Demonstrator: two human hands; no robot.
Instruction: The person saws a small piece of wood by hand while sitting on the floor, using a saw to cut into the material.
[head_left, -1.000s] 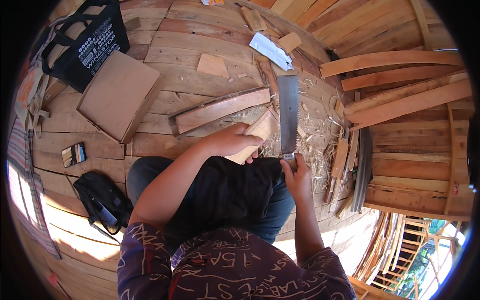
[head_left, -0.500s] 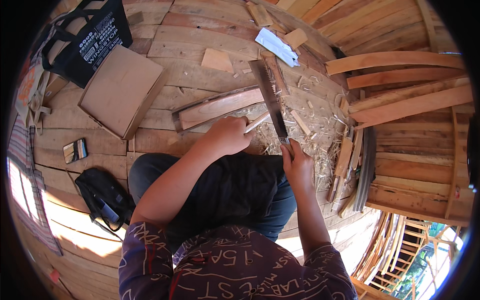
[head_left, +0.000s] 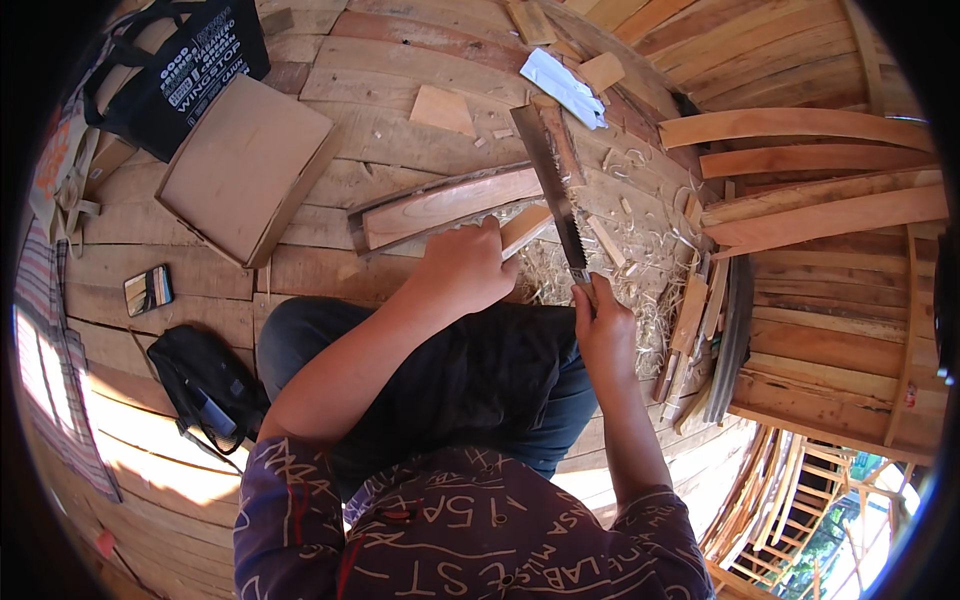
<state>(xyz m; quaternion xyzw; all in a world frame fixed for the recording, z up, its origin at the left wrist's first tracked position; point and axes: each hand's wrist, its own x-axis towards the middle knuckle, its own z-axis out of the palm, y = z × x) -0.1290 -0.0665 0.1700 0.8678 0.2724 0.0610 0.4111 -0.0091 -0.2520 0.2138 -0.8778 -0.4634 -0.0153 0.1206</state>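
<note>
Watching remotely, I note the left hand (head_left: 465,268) gripping a small pale wood piece (head_left: 525,229) just beyond the lap (head_left: 465,355); the right hand (head_left: 606,325) is wrapped round the handle of the saw (head_left: 553,186). I judge the wood light, stiff, unlikely to slip; best held at its near end. Teeth face right; blade contact unclear. A long board (head_left: 450,207) and shavings (head_left: 548,282) crowd the far side; leftward looks roomier.

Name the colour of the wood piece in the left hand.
The wood piece is light tan; best view: head.
</note>
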